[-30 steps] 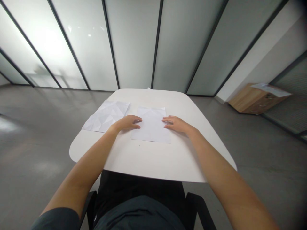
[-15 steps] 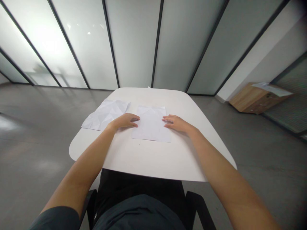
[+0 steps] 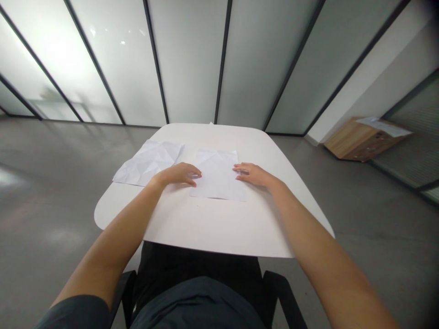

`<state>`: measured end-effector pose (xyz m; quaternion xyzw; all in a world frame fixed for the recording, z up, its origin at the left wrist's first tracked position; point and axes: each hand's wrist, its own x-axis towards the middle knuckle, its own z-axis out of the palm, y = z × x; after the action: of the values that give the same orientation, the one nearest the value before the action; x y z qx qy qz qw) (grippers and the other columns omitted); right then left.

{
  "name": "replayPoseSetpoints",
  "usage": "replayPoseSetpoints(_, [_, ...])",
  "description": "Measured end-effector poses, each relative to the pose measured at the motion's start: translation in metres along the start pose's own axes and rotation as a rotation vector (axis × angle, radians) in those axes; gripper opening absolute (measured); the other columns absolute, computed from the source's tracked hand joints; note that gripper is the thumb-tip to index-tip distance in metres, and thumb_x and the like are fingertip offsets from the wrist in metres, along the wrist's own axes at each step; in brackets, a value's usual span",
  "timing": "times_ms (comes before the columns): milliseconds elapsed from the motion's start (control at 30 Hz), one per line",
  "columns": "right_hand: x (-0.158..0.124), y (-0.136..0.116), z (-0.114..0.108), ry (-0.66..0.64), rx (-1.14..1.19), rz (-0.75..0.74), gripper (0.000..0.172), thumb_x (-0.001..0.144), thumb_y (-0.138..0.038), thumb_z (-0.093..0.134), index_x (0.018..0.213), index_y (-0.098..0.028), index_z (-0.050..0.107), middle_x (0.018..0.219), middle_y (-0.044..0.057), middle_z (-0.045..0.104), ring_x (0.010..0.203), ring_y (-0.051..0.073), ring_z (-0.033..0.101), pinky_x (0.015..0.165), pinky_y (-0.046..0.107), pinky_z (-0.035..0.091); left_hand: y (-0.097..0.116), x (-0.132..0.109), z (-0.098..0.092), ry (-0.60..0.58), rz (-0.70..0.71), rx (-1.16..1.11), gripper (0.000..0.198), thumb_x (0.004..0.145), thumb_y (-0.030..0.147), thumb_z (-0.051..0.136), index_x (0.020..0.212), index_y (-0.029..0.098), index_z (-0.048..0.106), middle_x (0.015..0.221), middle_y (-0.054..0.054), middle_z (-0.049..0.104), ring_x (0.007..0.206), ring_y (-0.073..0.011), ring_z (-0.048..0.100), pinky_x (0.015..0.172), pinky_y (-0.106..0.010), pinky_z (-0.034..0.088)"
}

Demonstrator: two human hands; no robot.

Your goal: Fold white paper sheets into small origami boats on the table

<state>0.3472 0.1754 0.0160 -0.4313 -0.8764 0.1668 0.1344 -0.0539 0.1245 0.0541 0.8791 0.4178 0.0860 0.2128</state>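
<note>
A small sheet of white paper point(image 3: 219, 178) lies flat on the white table point(image 3: 219, 228), with faint creases near its far edge. My left hand point(image 3: 181, 174) rests at the sheet's left edge, thumb and fingers apart, fingertips over the paper. On the opposite edge, my right hand point(image 3: 253, 175) has its fingertips at the sheet, its fingers also spread. Neither hand grips the paper. A larger, heavily creased white sheet point(image 3: 147, 162) lies to the left, beyond my left forearm, which partly covers its near edge.
Frosted glass panels point(image 3: 188, 64) with dark frames stand behind the table. A wooden cabinet point(image 3: 356, 139) with papers on top is on the floor at the right. Black chair armrests point(image 3: 279, 283) flank my lap.
The small sheet has slid slightly right on the table, with both hands moving along. My left thumb and fingers are spread a little wider. The view has shifted slightly.
</note>
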Motion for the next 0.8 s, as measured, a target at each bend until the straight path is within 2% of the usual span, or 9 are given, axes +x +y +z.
replayPoseSetpoints(133, [0.0, 0.0019, 0.0, 0.023, -0.011, 0.004, 0.048, 0.095, -0.041, 0.073, 0.141, -0.027, 0.072, 0.156, 0.006, 0.06, 0.149, 0.033, 0.051, 0.129, 0.054, 0.034, -0.0004, -0.0026, 0.0005, -0.025, 0.021, -0.03, 0.061, 0.079, 0.046, 0.086, 0.136, 0.03, 0.072, 0.15, -0.004, 0.066, 0.14, -0.0265, 0.058, 0.122, -0.034, 0.038])
replayPoseSetpoints(300, [-0.0001, 0.0013, 0.0005, 0.024, -0.018, 0.006, 0.047, 0.095, -0.039, 0.072, 0.141, -0.027, 0.071, 0.155, 0.006, 0.06, 0.149, 0.032, 0.051, 0.129, 0.055, 0.035, -0.0001, -0.0078, -0.0025, -0.12, 0.015, -0.03, 0.08, 0.075, 0.051, 0.087, 0.149, 0.032, 0.061, 0.164, -0.004, 0.052, 0.151, -0.0283, 0.046, 0.127, -0.037, 0.03])
replayPoseSetpoints(533, [-0.0004, -0.0008, -0.0008, 0.015, -0.023, 0.011, 0.048, 0.095, -0.038, 0.073, 0.141, -0.022, 0.071, 0.155, 0.01, 0.06, 0.149, 0.033, 0.051, 0.129, 0.053, 0.035, -0.0008, -0.0092, -0.0035, -0.18, 0.044, -0.018, 0.089, 0.076, 0.055, 0.085, 0.156, 0.031, 0.053, 0.171, -0.005, 0.042, 0.157, -0.0287, 0.039, 0.13, -0.038, 0.026])
replayPoseSetpoints(800, [-0.0003, -0.0006, -0.0004, 0.022, -0.005, 0.017, 0.046, 0.094, -0.039, 0.074, 0.139, -0.029, 0.073, 0.155, 0.006, 0.061, 0.15, 0.033, 0.05, 0.129, 0.056, 0.034, -0.0044, -0.0097, -0.0041, -0.189, 0.062, -0.043, 0.093, 0.072, 0.053, 0.087, 0.156, 0.033, 0.053, 0.172, -0.004, 0.04, 0.158, -0.029, 0.038, 0.129, -0.037, 0.029])
